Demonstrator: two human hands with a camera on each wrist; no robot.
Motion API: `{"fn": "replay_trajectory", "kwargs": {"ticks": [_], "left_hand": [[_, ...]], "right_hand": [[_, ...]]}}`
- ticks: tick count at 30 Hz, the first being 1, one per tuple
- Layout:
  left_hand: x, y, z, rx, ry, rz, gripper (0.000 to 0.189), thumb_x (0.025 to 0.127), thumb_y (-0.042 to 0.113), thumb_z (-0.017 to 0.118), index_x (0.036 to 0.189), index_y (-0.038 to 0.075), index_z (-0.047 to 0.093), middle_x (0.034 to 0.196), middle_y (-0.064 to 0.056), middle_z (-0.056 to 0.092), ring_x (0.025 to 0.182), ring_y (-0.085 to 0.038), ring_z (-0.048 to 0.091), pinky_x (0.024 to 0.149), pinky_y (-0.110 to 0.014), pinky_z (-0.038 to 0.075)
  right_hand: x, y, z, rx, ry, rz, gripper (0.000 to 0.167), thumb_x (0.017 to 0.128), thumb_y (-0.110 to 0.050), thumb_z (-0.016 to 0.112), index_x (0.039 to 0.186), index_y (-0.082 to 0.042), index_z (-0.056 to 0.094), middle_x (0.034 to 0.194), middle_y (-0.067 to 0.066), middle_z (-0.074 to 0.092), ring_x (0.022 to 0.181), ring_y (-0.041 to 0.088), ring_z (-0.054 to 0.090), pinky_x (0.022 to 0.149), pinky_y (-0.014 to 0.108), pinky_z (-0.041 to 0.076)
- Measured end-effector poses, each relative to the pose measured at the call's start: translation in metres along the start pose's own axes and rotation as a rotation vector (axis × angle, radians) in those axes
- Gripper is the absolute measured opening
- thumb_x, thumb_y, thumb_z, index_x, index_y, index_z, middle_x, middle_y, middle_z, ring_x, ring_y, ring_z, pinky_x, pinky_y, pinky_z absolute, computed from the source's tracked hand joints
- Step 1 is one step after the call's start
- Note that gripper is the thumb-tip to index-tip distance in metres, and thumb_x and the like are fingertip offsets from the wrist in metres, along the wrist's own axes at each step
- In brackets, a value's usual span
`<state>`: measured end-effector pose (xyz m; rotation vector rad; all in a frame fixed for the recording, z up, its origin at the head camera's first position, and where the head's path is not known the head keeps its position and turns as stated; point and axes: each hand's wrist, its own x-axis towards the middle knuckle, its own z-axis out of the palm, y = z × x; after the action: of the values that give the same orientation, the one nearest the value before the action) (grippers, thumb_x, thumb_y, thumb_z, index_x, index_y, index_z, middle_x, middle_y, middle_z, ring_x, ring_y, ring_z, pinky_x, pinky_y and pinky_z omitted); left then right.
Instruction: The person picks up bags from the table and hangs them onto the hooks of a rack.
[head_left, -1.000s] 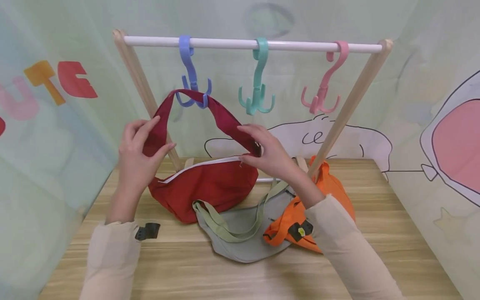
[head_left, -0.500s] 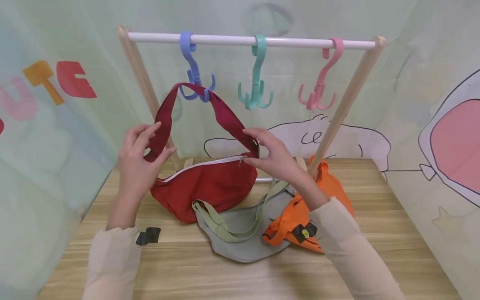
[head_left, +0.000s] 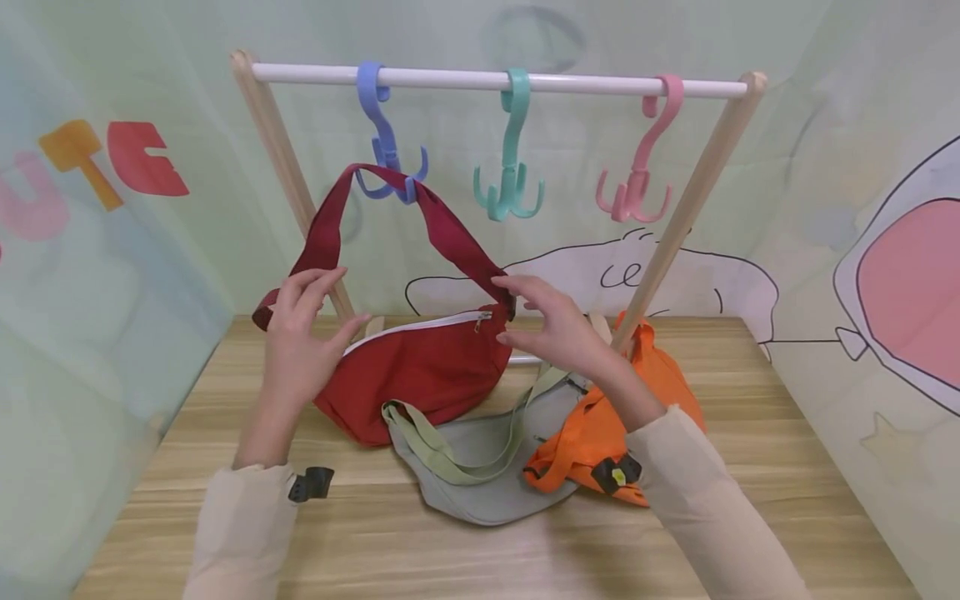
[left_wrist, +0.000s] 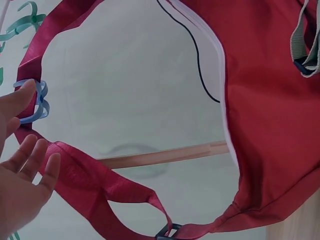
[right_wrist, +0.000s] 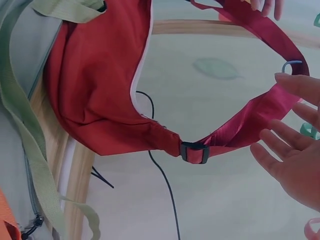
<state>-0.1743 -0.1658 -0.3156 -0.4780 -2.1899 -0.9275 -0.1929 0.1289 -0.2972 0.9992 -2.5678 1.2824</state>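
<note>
A red sling bag point(head_left: 420, 367) with a white zipper hangs by its dark red strap point(head_left: 456, 237) from the blue hook point(head_left: 386, 142), its lower part down at the tabletop. At the bag's left end my left hand point(head_left: 300, 346) has its fingers spread and holds nothing; it hides that corner and part of the strap. On the other side my right hand point(head_left: 558, 325) is spread beside the strap's lower end, fingertips close to the black buckle point(right_wrist: 195, 152). In the right wrist view its palm faces the strap, with nothing gripped.
A teal hook point(head_left: 510, 179) and a pink hook point(head_left: 637, 183) hang on the white rail point(head_left: 585, 83) of a wooden-legged rack. A grey bag point(head_left: 480, 496) with a green strap and an orange bag point(head_left: 671, 383) lie on the table point(head_left: 360, 542), right of the red bag.
My left hand has moved down and right, away from the strap, whose left fold now sticks outward. My right hand has drawn slightly down and right from the strap. The bag stays on the blue hook.
</note>
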Motion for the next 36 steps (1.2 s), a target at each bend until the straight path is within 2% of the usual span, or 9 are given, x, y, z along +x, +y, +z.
{"fn": "replay_trajectory", "kwargs": {"ticks": [7,10,13,25,31,36], "left_hand": [[-0.01,-0.003,0.009,-0.029,-0.162,-0.045,0.059,0.07,0.005,0.078,0.124,0.002,0.053,0.117,-0.019,0.046,0.107,-0.032,0.044,0.083,-0.05,0.041],[-0.015,-0.002,0.011,-0.027,-0.232,-0.069,0.06,0.072,0.008,0.077,0.126,0.005,0.052,0.118,-0.018,0.046,0.11,-0.032,0.042,0.084,-0.051,0.04],[-0.021,-0.003,0.014,-0.022,-0.284,-0.092,0.06,0.074,0.011,0.076,0.127,0.006,0.051,0.12,-0.016,0.046,0.113,-0.032,0.04,0.086,-0.052,0.039],[-0.041,-0.01,0.031,-0.029,-0.38,-0.081,0.061,0.072,0.012,0.078,0.126,0.007,0.051,0.124,-0.019,0.044,0.116,-0.034,0.038,0.09,-0.052,0.038],[-0.048,-0.009,0.038,-0.051,-0.454,-0.095,0.059,0.074,0.014,0.077,0.127,0.007,0.051,0.121,-0.017,0.046,0.113,-0.033,0.041,0.089,-0.051,0.039],[-0.054,-0.006,0.041,-0.051,-0.515,-0.115,0.058,0.075,0.016,0.075,0.127,0.007,0.051,0.12,-0.016,0.046,0.112,-0.032,0.041,0.09,-0.049,0.04]], "right_hand": [[-0.008,0.006,0.002,-0.041,-0.098,0.099,0.061,0.078,-0.01,0.071,0.134,-0.009,0.045,0.13,0.008,0.048,0.115,0.027,0.045,0.093,0.041,0.039],[-0.012,0.01,0.003,-0.049,-0.137,0.116,0.061,0.079,-0.01,0.071,0.134,-0.009,0.045,0.131,0.007,0.048,0.115,0.024,0.044,0.093,0.04,0.039],[-0.015,0.013,0.004,-0.06,-0.173,0.099,0.062,0.078,-0.009,0.071,0.134,-0.005,0.044,0.132,0.011,0.047,0.117,0.026,0.044,0.093,0.041,0.039],[-0.027,0.03,0.009,-0.066,-0.3,0.097,0.06,0.077,-0.009,0.072,0.131,-0.001,0.047,0.131,0.012,0.049,0.117,0.029,0.045,0.093,0.044,0.039],[-0.034,0.037,0.014,-0.033,-0.352,0.135,0.06,0.077,-0.009,0.072,0.132,-0.003,0.046,0.131,0.01,0.049,0.119,0.027,0.043,0.096,0.043,0.036],[-0.039,0.042,0.017,-0.029,-0.4,0.137,0.059,0.078,-0.009,0.071,0.132,-0.003,0.046,0.132,0.01,0.047,0.118,0.028,0.043,0.096,0.043,0.036]]}}
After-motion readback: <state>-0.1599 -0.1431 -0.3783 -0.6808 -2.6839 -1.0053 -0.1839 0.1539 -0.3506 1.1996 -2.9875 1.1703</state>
